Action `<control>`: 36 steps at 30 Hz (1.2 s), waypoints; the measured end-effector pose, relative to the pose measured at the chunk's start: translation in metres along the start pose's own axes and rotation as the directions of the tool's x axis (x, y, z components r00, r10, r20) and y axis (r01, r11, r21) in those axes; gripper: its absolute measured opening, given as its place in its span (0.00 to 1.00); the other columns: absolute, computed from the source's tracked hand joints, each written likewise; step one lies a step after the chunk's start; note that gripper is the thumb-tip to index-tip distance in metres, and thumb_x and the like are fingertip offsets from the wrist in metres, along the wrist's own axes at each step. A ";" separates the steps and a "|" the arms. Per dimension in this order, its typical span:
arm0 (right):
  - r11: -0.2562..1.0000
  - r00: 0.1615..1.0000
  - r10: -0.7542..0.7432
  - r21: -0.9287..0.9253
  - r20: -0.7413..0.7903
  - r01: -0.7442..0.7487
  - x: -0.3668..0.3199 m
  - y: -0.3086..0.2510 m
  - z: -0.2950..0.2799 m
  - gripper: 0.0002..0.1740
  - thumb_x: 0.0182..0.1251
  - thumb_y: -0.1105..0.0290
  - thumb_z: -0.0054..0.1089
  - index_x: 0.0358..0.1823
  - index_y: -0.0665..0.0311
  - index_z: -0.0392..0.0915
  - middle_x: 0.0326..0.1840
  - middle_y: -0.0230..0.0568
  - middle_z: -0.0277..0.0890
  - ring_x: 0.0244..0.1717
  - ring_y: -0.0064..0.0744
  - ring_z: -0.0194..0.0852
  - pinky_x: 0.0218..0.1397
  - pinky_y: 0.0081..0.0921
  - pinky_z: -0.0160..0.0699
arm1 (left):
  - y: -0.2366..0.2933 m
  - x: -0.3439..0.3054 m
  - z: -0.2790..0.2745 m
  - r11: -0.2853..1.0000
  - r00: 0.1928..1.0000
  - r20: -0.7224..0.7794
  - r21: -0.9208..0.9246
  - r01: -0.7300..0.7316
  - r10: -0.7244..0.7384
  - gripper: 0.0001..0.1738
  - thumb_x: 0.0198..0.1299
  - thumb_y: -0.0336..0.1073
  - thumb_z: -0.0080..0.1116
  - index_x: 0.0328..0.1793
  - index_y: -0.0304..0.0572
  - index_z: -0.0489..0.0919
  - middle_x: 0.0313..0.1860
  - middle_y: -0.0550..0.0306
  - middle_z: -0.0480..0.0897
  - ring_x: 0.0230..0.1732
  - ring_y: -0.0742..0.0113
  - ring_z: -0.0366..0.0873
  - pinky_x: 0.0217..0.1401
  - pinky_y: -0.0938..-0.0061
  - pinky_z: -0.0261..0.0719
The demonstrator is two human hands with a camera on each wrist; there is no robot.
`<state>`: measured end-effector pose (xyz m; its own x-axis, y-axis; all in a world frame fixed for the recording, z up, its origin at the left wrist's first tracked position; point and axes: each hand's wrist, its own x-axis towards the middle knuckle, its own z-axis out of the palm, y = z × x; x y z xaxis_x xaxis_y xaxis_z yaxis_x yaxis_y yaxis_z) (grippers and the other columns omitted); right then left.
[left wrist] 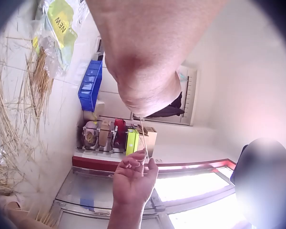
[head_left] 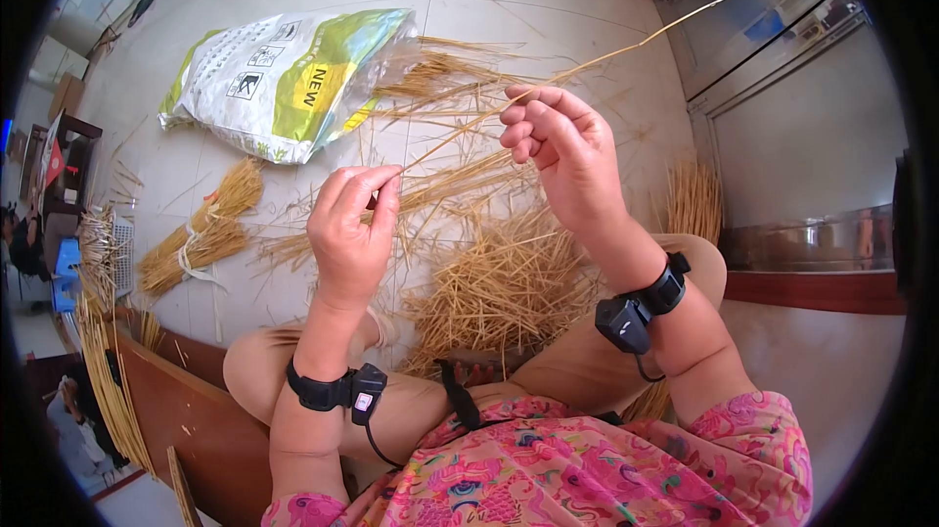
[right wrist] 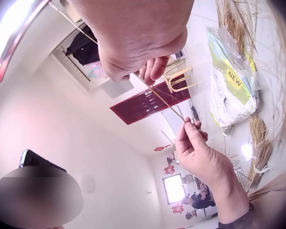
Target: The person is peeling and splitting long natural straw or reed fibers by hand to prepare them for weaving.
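Observation:
A long thin straw stalk (head_left: 626, 49) slants from one hand to the other and on past the right hand, its far end up at the right. The left hand (head_left: 350, 233) pinches its lower end between thumb and forefinger, as the right wrist view also shows at the left hand (right wrist: 205, 160). Around the stalk's middle, the right hand (head_left: 567, 150) holds it with thumb and fingers bent, palm turned up; in the left wrist view the right hand (left wrist: 133, 183) is at the stalk's other end. Below both hands lies a heap of cut straw (head_left: 499, 282).
A white and green bag (head_left: 264, 82) with straw at its mouth lies on the tiled floor. Left of the heap is a tied straw bundle (head_left: 205, 229). Another bundle (head_left: 693, 204) stands by the metal door (head_left: 802, 136). A brown board (head_left: 186, 410) is at lower left.

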<state>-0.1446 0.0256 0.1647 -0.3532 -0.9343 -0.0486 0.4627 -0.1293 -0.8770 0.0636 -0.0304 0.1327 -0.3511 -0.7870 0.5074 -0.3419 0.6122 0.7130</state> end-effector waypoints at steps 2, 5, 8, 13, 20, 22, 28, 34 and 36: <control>0.990 0.998 -0.064 -0.122 0.017 0.066 0.000 0.003 0.000 0.10 0.66 0.73 0.55 0.45 0.72 0.76 0.35 0.39 0.78 0.32 0.21 0.75 0.33 0.15 0.72 | 0.001 0.000 -0.001 1.000 1.000 0.011 -0.004 -0.004 0.004 0.07 0.52 0.23 0.61 0.38 0.39 0.80 0.29 0.56 0.78 0.25 0.66 0.74 0.26 0.76 0.73; 0.977 0.996 -0.086 -0.194 0.009 0.086 0.000 0.004 0.001 0.10 0.66 0.72 0.56 0.44 0.71 0.76 0.34 0.38 0.78 0.31 0.20 0.75 0.32 0.15 0.72 | 0.003 -0.001 -0.001 1.000 0.999 0.037 -0.020 0.021 -0.020 0.06 0.54 0.23 0.60 0.38 0.38 0.80 0.29 0.56 0.78 0.25 0.69 0.73 0.27 0.78 0.72; 0.978 0.997 -0.078 -0.194 0.007 0.078 0.000 0.005 0.001 0.09 0.67 0.71 0.55 0.43 0.70 0.76 0.34 0.37 0.78 0.31 0.20 0.75 0.31 0.15 0.72 | 0.002 -0.004 -0.003 0.997 0.996 0.067 -0.028 0.065 -0.063 0.04 0.58 0.24 0.57 0.39 0.35 0.79 0.29 0.58 0.78 0.26 0.76 0.73 0.29 0.82 0.71; 0.988 0.998 -0.061 -0.140 0.017 0.062 0.000 0.009 0.001 0.08 0.69 0.71 0.52 0.43 0.68 0.76 0.34 0.36 0.77 0.32 0.20 0.75 0.33 0.15 0.72 | -0.001 -0.008 0.003 0.968 0.985 0.082 -0.189 0.163 -0.150 0.03 0.56 0.24 0.57 0.36 0.36 0.78 0.26 0.57 0.78 0.23 0.72 0.73 0.26 0.80 0.71; 0.995 0.998 0.012 0.096 0.054 -0.017 -0.002 0.020 0.000 0.07 0.71 0.69 0.48 0.40 0.65 0.72 0.34 0.35 0.75 0.34 0.20 0.73 0.36 0.16 0.72 | 0.001 -0.013 0.007 0.891 0.914 0.309 -0.287 0.352 -0.261 0.03 0.61 0.26 0.53 0.39 0.34 0.77 0.27 0.60 0.80 0.29 0.78 0.76 0.32 0.83 0.73; 0.987 0.995 0.072 0.140 0.075 -0.082 -0.005 0.023 0.003 0.08 0.72 0.68 0.47 0.40 0.65 0.71 0.35 0.35 0.74 0.34 0.20 0.72 0.37 0.16 0.71 | 0.003 -0.014 0.012 0.876 0.917 0.294 -0.321 0.359 -0.269 0.02 0.60 0.25 0.54 0.38 0.35 0.77 0.26 0.59 0.79 0.26 0.77 0.76 0.29 0.81 0.73; 0.926 0.949 0.288 0.213 0.130 -0.310 -0.015 0.035 0.007 0.09 0.73 0.67 0.44 0.40 0.65 0.69 0.36 0.38 0.74 0.34 0.22 0.71 0.36 0.18 0.70 | 0.007 -0.014 0.017 0.907 0.961 0.184 -0.333 0.258 -0.206 0.03 0.59 0.25 0.54 0.38 0.36 0.77 0.27 0.57 0.80 0.26 0.75 0.76 0.29 0.81 0.73; 0.720 0.899 0.404 -0.665 0.167 -0.201 -0.018 0.037 0.010 0.07 0.66 0.72 0.51 0.33 0.69 0.73 0.28 0.39 0.77 0.26 0.26 0.75 0.31 0.26 0.74 | 0.006 -0.016 0.015 0.930 0.959 0.206 -0.270 0.249 -0.197 0.04 0.62 0.26 0.53 0.41 0.34 0.76 0.30 0.58 0.80 0.31 0.78 0.76 0.35 0.83 0.74; 0.501 0.899 0.348 -0.863 0.267 0.062 -0.019 0.042 -0.002 0.07 0.59 0.72 0.57 0.30 0.69 0.76 0.23 0.43 0.78 0.24 0.30 0.76 0.31 0.29 0.75 | 0.005 -0.015 0.014 0.933 0.962 0.182 -0.260 0.248 -0.205 0.04 0.62 0.26 0.54 0.41 0.33 0.77 0.29 0.59 0.80 0.29 0.79 0.75 0.34 0.84 0.74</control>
<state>-0.1196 0.0387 0.1276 0.0606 -0.9732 -0.2219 -0.4916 0.1643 -0.8552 0.0553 -0.0145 0.1223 -0.4262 -0.8684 0.2533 -0.1798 0.3558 0.9171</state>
